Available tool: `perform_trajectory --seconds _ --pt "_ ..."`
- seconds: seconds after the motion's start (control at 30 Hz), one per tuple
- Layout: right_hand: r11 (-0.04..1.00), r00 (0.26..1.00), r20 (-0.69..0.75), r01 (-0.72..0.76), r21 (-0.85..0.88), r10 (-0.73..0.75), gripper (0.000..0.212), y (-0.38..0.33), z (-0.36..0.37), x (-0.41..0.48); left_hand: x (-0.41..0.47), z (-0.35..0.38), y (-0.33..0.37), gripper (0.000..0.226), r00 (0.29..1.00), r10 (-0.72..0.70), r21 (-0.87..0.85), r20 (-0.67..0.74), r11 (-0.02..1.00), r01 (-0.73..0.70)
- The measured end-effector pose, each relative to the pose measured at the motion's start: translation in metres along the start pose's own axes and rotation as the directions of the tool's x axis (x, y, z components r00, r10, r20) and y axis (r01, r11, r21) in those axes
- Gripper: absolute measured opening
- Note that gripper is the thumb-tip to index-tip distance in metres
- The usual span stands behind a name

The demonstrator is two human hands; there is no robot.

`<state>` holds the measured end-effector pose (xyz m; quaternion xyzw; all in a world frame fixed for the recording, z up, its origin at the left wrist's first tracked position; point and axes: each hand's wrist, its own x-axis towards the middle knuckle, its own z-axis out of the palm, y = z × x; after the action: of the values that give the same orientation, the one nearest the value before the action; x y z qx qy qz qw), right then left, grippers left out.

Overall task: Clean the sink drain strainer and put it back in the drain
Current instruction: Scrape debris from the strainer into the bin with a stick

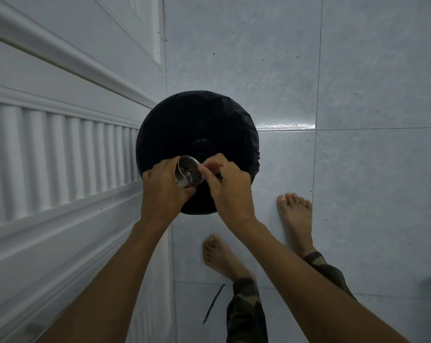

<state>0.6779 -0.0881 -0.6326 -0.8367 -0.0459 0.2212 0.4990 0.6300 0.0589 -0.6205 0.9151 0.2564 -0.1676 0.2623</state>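
Observation:
A round metal sink drain strainer (187, 172) is tilted on its side over a black bin lined with a black bag (184, 129). My left hand (163, 186) grips the strainer from the left and below. My right hand (228, 186) is pinched at the strainer's open rim, holding a thin reddish stick (213, 166) that points into it. Dark bits show inside the strainer. The sink and drain are out of view.
A white panelled door (61, 134) runs along the left, close to the bin. The floor is pale grey tile (357, 169). My bare feet (296, 219) stand just below and right of the bin. A dark cord (213, 303) lies on the floor near them.

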Motion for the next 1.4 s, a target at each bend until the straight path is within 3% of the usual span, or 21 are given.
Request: perform_trajectory --seconds 0.1,0.23,0.37,0.5,0.63,0.8,0.93,1.0,1.1,1.23,1.3,1.4 --pt "0.997 0.999 0.039 0.013 -0.075 -0.01 0.018 0.004 0.002 -0.001 -0.003 0.003 0.002 0.061 0.999 0.046 0.023 -0.009 0.999 -0.046" --pt "0.999 0.997 -0.064 -0.04 -0.016 0.039 0.01 0.01 -0.005 0.007 0.0 0.0 -0.003 0.066 1.0 0.021 0.055 0.0 0.998 -0.021" --pt "0.999 0.996 0.09 0.022 0.038 -0.025 0.01 0.013 -0.006 -0.006 0.0 -0.001 -0.008 0.073 0.998 0.061 0.1 0.019 0.993 -0.063" --pt "0.998 0.999 0.015 -0.047 0.031 0.046 0.01 0.023 -0.011 0.0 0.003 -0.005 -0.01 0.079 0.996 0.082 0.153 0.037 0.984 -0.087" --pt "0.997 0.997 0.083 -0.002 0.082 -0.005 0.008 0.016 -0.006 -0.004 0.01 -0.009 -0.011 0.08 0.985 0.114 0.251 0.13 0.957 -0.144" --pt "0.945 0.978 0.121 -0.196 0.262 0.169 0.007 0.02 -0.014 0.008 0.027 -0.019 -0.005 0.083 0.972 0.099 0.297 0.214 0.941 -0.161" --pt "0.985 0.992 0.052 -0.118 0.129 0.113 0.009 0.02 -0.02 0.012 0.033 -0.029 -0.001 0.082 0.961 0.048 0.236 0.273 0.965 -0.116" --pt "0.98 0.997 0.027 -0.082 0.184 0.078 0.008 0.018 -0.023 0.011 0.035 -0.032 0.004 0.085 0.96 0.018 0.187 0.281 0.98 -0.073" --pt "0.978 0.994 0.103 -0.045 0.204 0.024 0.008 0.015 -0.023 0.01 0.035 -0.034 0.005 0.078 0.939 0.067 0.103 0.337 0.989 -0.108" --pt "0.992 0.999 -0.031 -0.037 0.117 0.041 0.009 0.015 -0.028 0.019 0.034 -0.038 -0.003 0.076 0.952 0.054 0.001 0.302 0.998 -0.057" --pt "0.984 1.0 0.026 0.0 0.176 -0.005 0.008 0.009 -0.024 0.019 0.034 -0.04 -0.005 0.065 0.949 0.071 -0.025 0.307 0.997 -0.066" --pt "0.996 0.997 0.067 0.039 0.084 -0.045 0.009 0.006 -0.014 0.014 0.03 -0.038 -0.007 0.052 0.943 0.118 -0.013 0.31 0.993 -0.12"
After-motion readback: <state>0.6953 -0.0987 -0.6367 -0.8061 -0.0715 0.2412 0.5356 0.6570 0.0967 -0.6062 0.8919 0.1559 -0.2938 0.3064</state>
